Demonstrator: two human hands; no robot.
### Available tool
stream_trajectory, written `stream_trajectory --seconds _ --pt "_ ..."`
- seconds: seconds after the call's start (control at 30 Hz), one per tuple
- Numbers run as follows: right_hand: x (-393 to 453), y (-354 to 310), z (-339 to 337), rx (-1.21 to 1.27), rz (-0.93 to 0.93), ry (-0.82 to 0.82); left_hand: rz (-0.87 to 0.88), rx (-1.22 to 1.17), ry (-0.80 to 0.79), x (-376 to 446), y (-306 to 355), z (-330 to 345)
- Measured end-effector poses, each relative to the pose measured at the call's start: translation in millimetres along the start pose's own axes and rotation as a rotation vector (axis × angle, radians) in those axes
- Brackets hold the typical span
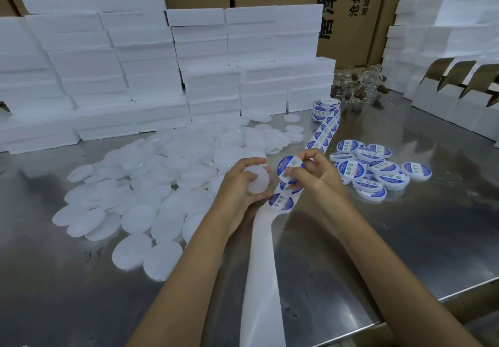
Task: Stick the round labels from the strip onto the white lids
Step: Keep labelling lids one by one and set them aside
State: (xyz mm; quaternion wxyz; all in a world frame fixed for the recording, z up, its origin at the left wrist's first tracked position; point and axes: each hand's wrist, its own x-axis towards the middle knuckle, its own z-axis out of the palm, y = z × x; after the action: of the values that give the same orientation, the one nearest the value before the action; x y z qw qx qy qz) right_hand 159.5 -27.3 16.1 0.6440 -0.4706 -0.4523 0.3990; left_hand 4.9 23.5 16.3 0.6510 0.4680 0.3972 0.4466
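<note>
- The light is even and cool, coming from overhead, bright enough, with no hard shadows anywhere.
- The steel table (405, 238) throws back soft streaky glare and smeared reflections, strongest towards the right.
- The white foam boxes (113, 58) are nearly washed out, edges hard to separate.
- Wide-angle bending curves the stacks at both sides.
- Fine detail is soft; print on the cardboard cartons (351, 9) stays readable.

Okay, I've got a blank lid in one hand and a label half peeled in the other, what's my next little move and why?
Probably finish peeling, then bring the round label over and press it onto the white lid. The right hand already pinches the label, lifted off the strip, while the left hand grips a bare lid right beside it. Finished labelled lids lie to the right.
</note>
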Motion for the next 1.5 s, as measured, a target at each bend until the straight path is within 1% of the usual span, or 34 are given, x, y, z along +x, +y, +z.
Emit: stream_trajectory --seconds 0.1,0.13,0.2,0.37,0.6,1.0,1.13,1.23,1.33,1.43,1.5 --pt "5 2 18 -0.073 0.000 -0.025 -0.040 -0.314 -0.018 1 3 -4" --pt "6 4 24 -0.107 -0.010 -0.019 -0.060 -0.380 -0.015 1 5 -4" --pt "7 8 34 -0.163 -0.039 -0.004 -0.093 -0.430 -0.013 1 6 -5" --pt "8 16 38 -0.283 -0.116 0.001 -0.111 -0.381 -0.022 -1 6 -2" --pt "7 17 38 -0.281 -0.163 0.008 -0.090 -0.304 -0.064 0 4 2" --pt "5 20 37 -0.323 -0.201 0.012 -0.067 -0.304 -0.103 -1 1 7" --pt "3 21 36 -0.472 -0.280 0.085 -0.048 -0.361 -0.120 -2 2 8" --pt "1 20 32 -0.499 -0.231 0.141 -0.058 -0.441 -0.135 -3 4 7" --pt "-1 19 31 -0.632 -0.232 0.204 -0.062 -0.507 -0.157 -5 6 8" --pt "-1 21 30 -0.802 -0.252 0.178 -0.068 -0.537 -0.220 -9 10 12" --pt "1 23 29 -0.851 -0.277 0.160 -0.079 -0.513 -0.246 -11 13 11"
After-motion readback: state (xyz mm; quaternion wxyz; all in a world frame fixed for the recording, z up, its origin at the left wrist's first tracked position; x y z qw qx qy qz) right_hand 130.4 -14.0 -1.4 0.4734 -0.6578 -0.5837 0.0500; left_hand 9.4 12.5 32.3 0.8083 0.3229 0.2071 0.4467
